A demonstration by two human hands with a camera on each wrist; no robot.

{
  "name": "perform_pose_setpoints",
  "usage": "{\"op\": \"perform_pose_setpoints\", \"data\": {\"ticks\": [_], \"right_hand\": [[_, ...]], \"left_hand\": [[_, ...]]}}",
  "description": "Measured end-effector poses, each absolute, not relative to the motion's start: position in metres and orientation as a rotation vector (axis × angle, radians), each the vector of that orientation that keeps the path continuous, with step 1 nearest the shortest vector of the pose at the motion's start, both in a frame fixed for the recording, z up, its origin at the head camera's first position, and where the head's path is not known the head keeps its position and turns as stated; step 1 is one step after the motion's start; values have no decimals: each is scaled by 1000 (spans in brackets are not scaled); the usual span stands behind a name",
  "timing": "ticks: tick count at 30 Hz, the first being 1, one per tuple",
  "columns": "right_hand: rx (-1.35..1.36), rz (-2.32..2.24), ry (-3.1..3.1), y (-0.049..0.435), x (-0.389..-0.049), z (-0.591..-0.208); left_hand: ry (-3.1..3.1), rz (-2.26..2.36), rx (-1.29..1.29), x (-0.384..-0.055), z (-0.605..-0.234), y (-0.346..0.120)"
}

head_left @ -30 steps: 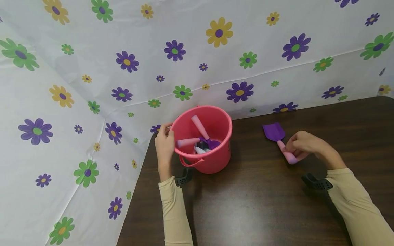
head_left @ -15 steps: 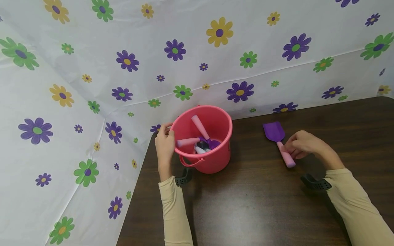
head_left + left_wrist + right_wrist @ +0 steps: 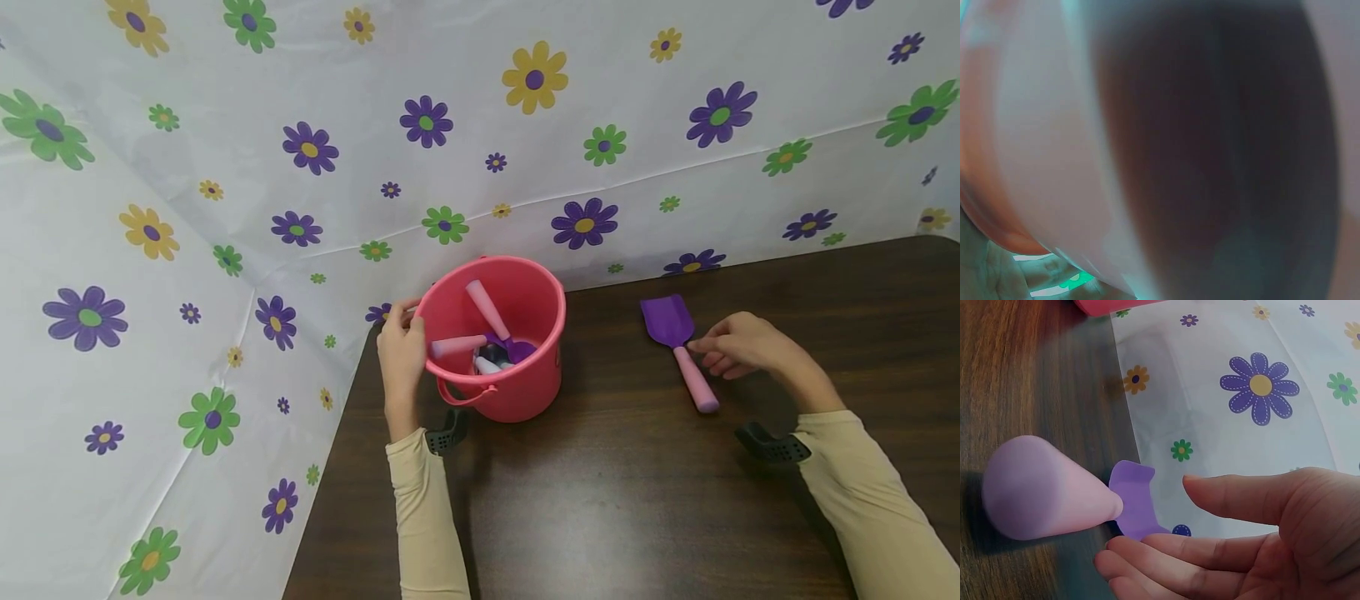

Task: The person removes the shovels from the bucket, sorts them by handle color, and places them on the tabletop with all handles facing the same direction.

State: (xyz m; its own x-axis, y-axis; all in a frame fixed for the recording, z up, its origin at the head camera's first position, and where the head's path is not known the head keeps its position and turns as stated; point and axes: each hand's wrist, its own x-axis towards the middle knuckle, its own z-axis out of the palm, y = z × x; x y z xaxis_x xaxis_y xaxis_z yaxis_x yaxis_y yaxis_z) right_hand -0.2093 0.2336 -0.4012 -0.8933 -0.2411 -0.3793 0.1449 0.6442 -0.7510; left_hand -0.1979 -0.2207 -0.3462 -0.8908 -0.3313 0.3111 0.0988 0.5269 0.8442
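Observation:
My left hand (image 3: 402,357) grips the left side of a pink-red bucket (image 3: 525,398) at its rim. Inside the bucket lie toy tools with pink handles (image 3: 489,310) and purple heads, plus some whitish pieces low down, partly hidden. To the right, a toy shovel (image 3: 667,319) with a purple blade and pink handle (image 3: 1035,487) lies on the table, blade pointing away. Beside its neck is my right hand (image 3: 742,346), thumb and fingers apart with nothing between them, as the right wrist view also shows. Blurred surfaces fill most of the left wrist view.
The dark wooden table (image 3: 585,500) meets a white flowered sheet (image 3: 450,183) at the back and left. A bucket handle (image 3: 465,398) hangs down the front left of the bucket. Black wrist bands (image 3: 772,443) show at both sleeves.
My right hand has let go of the shovel's handle, and its fingers have opened and drawn off to the right. The shovel lies turned slightly. My left hand and the bucket stay put.

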Motion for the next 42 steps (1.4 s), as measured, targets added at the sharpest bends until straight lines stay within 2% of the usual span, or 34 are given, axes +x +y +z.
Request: {"op": "perform_pose_setpoints", "data": {"ticks": [28, 42], "right_hand": [[-217, -1216, 2513, 226, -204, -395], [-343, -1398, 2574, 208, -190, -376]], "left_hand": [[-2335, -1354, 205, -199, -346, -221], [-2337, -1354, 200, -199, -346, -221]]}}
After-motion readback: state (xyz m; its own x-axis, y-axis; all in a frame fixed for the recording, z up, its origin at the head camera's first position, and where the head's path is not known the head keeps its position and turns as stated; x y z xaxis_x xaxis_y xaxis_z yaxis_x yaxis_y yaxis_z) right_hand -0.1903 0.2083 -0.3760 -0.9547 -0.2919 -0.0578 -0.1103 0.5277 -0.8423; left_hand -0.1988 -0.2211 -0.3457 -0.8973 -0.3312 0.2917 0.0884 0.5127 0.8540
